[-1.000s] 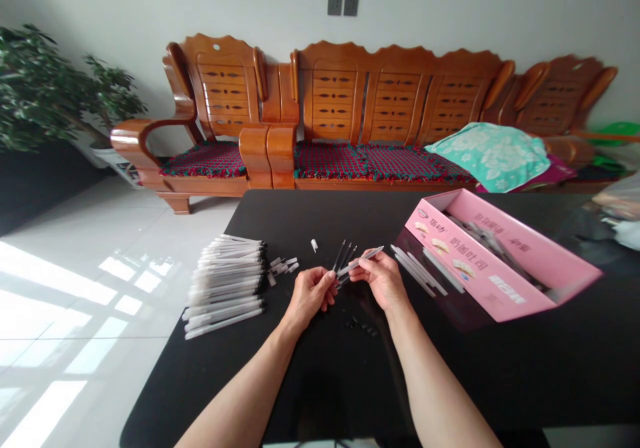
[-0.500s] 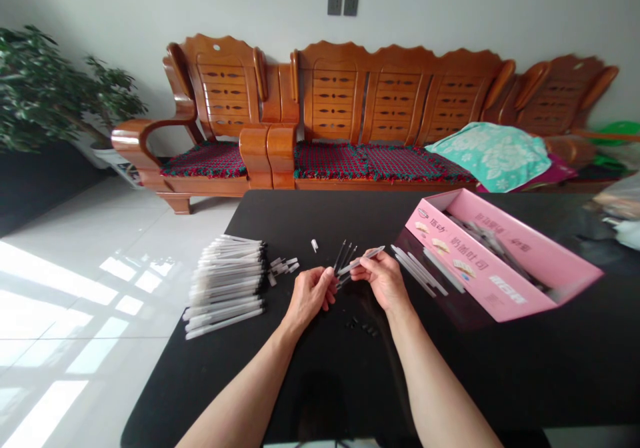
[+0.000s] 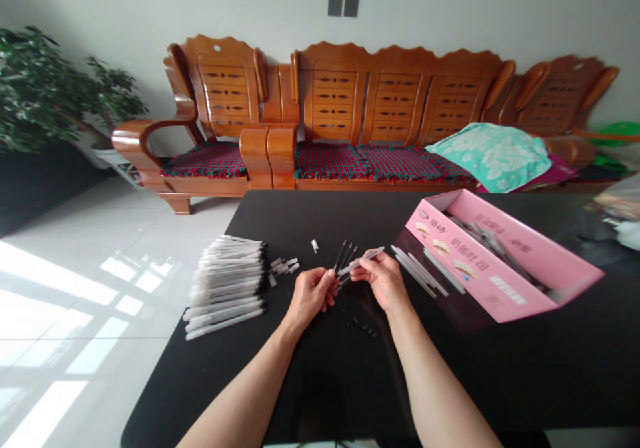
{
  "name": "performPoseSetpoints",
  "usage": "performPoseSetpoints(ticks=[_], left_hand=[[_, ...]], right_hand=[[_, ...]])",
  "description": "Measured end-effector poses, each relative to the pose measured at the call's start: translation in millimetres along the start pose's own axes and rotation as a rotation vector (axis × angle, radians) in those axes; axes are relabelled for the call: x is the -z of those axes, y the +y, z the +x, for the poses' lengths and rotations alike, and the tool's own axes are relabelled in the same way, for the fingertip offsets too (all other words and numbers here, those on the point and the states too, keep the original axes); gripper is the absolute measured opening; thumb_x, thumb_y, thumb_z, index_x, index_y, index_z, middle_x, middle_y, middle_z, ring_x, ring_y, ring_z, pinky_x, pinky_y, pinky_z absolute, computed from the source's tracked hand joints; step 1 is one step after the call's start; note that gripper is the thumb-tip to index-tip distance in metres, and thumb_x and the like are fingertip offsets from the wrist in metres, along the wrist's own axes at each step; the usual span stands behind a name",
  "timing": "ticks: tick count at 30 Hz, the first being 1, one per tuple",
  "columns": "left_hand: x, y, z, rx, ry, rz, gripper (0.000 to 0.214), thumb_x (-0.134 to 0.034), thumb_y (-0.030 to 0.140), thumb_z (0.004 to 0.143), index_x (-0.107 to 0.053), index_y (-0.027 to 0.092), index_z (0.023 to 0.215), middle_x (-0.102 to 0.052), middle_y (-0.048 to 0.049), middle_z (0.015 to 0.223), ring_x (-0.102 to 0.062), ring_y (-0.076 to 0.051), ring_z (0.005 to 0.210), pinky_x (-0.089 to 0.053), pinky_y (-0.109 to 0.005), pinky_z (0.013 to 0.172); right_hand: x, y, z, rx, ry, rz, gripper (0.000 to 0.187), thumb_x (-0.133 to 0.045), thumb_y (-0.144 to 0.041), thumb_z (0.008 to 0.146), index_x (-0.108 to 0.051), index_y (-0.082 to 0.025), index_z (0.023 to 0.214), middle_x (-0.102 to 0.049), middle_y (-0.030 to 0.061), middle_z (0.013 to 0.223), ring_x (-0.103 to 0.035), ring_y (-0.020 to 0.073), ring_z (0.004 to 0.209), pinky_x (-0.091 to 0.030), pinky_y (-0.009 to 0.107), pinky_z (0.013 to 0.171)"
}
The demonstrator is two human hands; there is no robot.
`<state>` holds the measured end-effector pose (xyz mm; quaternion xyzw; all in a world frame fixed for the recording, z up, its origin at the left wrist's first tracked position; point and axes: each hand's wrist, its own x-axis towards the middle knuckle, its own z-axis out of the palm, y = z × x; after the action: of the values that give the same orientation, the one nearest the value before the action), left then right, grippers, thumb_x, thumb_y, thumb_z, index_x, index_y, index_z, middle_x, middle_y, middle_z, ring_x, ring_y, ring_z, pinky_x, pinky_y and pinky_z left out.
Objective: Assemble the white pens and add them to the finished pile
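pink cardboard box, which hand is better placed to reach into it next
Right, probably: the right hand, pinching a translucent plastic pen barrel, sits nearer the pink cardboard box, while the left hand grips thin black refills on the far side.

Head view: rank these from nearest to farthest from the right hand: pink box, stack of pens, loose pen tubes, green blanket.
From the right hand:
1. loose pen tubes, on the table just to its right.
2. pink box, farther right.
3. stack of pens, at the table's left side.
4. green blanket, on the sofa behind the table.
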<state>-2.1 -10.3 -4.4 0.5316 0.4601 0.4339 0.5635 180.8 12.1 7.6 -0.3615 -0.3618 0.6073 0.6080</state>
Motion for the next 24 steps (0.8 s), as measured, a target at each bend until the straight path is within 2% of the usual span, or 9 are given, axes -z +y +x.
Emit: performPoseSetpoints(ticks=[4,7,9,12,16,19,21,24], left_hand=[[-0.5,1.5,0.6,-0.03,0.029,-0.031,0.036,-0.068,0.048,0.079,-0.06,0.013,0.08,-0.061,0.0,0.059,-0.053,-0.008,0.042,-0.038,-0.014,0.035],[-0.9,5.0,0.6,-0.05,0.059,-0.074,0.043,-0.075,0.045,0.074,-0.059,0.014,0.099,-0.06,0.0024,0.061,-0.054,-0.009,0.044,-0.041,-0.016,0.037],[-0.9,5.3,0.4,-0.038,0.049,-0.066,0.044,-0.067,0.051,0.08,-0.06,0.013,0.102,-0.062,0.0005,0.062,-0.054,-0.009,0.043,-0.04,-0.016,0.034],[-1.0,3.0,0.4,0.003,-0.009,-0.034,0.047,-0.053,0.057,0.088,-0.063,0.011,0.083,-0.062,-0.0029,0.061,-0.054,-0.009,0.041,-0.036,-0.015,0.032],[-1.2,3.5,0.4,-0.024,0.003,-0.034,0.037,-0.066,0.05,0.081,-0.059,0.013,0.077,-0.061,0.0,0.058,-0.053,-0.008,0.042,-0.038,-0.015,0.035],[-1.3,6.7,-0.1,-0.036,0.056,-0.064,0.04,-0.074,0.047,0.074,-0.06,0.014,0.093,-0.059,0.0034,0.057,-0.054,-0.009,0.042,-0.04,-0.016,0.035],[-1.3,7.2,-0.5,-0.017,0.061,-0.058,0.044,-0.068,0.052,0.078,-0.061,0.014,0.099,-0.06,0.0021,0.058,-0.054,-0.009,0.041,-0.039,-0.016,0.033],[-1.4,5.1,-0.8,0.015,0.012,-0.032,0.048,-0.053,0.059,0.086,-0.065,0.012,0.085,-0.062,-0.0021,0.06,-0.054,-0.009,0.04,-0.037,-0.016,0.031]], right_hand=[[0.4,0.3,-0.3,0.0,-0.006,-0.005,0.026,-0.081,-0.024,0.071,-0.06,-0.017,0.085,-0.076,0.0053,0.074,-0.072,0.0187,0.058,-0.061,0.027,0.053],[1.2,0.3,-0.3,-0.003,-0.003,-0.009,0.026,-0.081,-0.024,0.07,-0.06,-0.017,0.085,-0.076,0.0059,0.075,-0.072,0.0184,0.059,-0.061,0.026,0.053],[1.7,0.3,-0.1,-0.002,-0.004,-0.01,0.026,-0.081,-0.024,0.07,-0.06,-0.017,0.085,-0.076,0.006,0.075,-0.072,0.0184,0.059,-0.061,0.026,0.054],[2.0,0.2,0.2,-0.003,-0.012,-0.01,0.026,-0.08,-0.024,0.071,-0.06,-0.017,0.085,-0.076,0.0058,0.075,-0.072,0.0184,0.059,-0.061,0.026,0.054],[1.3,0.2,0.1,-0.009,-0.017,-0.009,0.026,-0.081,-0.024,0.07,-0.06,-0.017,0.085,-0.076,0.005,0.075,-0.072,0.0184,0.059,-0.061,0.026,0.053],[1.3,0.2,0.2,-0.005,-0.01,-0.002,0.026,-0.081,-0.024,0.07,-0.06,-0.017,0.086,-0.076,0.0053,0.074,-0.072,0.0185,0.058,-0.061,0.026,0.053],[1.7,0.3,0.3,0.0,-0.008,0.001,0.026,-0.081,-0.024,0.07,-0.06,-0.017,0.086,-0.076,0.0052,0.074,-0.072,0.0188,0.059,-0.061,0.026,0.053],[2.0,0.4,0.1,0.001,-0.011,-0.003,0.026,-0.081,-0.024,0.071,-0.06,-0.018,0.086,-0.076,0.0046,0.074,-0.072,0.0187,0.059,-0.061,0.027,0.053]])
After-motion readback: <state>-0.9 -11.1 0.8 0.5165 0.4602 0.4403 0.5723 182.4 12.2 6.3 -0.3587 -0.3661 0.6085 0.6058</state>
